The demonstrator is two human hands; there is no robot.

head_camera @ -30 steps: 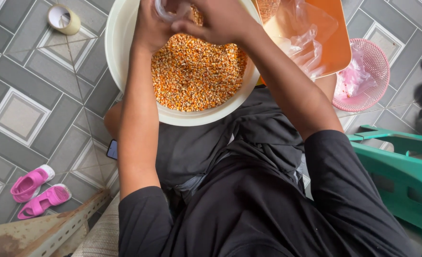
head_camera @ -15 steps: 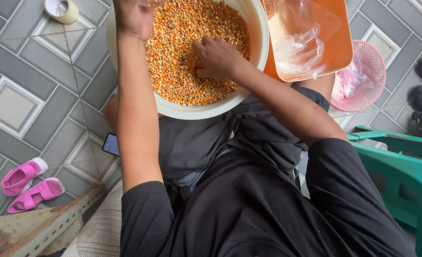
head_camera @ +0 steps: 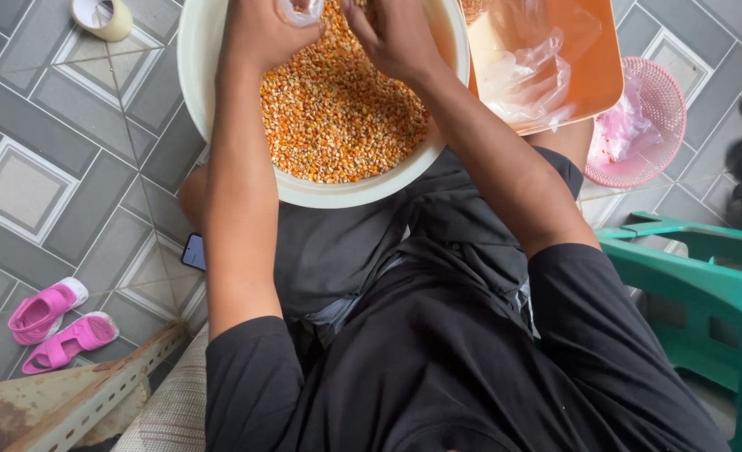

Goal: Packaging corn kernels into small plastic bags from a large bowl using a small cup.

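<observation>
Both hands at top centre of frame, over the bowl (head_camera: 220,159) of corn (head_camera: 337,117). Left hand (head_camera: 258,33) is closed around a small clear bag (head_camera: 301,10), partly cut off by the top edge. Right hand (head_camera: 396,33) sits just beside it, fingers curled; can't tell if it holds anything. Bowl rests on the lap, centre top. Orange tray (head_camera: 593,75) with clear plastic at upper right, pink basket (head_camera: 664,109) beside it. Tape roll (head_camera: 103,17) upper left, pink sandals (head_camera: 53,326) lower left, green chair (head_camera: 706,285) right.

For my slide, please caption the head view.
Both hands hold a small clear bag over a cream basin of yellow-orange corn kernels.
</observation>
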